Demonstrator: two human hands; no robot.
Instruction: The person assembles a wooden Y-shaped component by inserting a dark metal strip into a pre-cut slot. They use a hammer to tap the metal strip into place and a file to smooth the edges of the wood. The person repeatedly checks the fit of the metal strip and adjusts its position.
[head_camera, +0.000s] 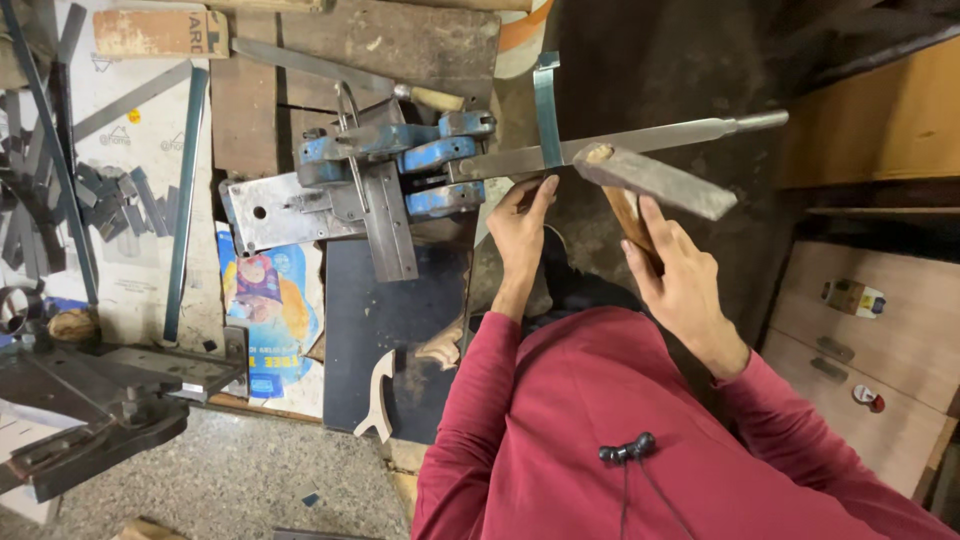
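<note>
While a hammer (655, 180) is being gripped by the closed right hand (680, 275), a metal strip (546, 125) standing bent in the blue bending tool (400, 165) is being steadied by the left hand (520, 225), apparently mid-shaping.

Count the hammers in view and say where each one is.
1: the hammer, held by its wooden handle in the right hand, head raised over the long metal bar. Clutter may hide others.
</note>
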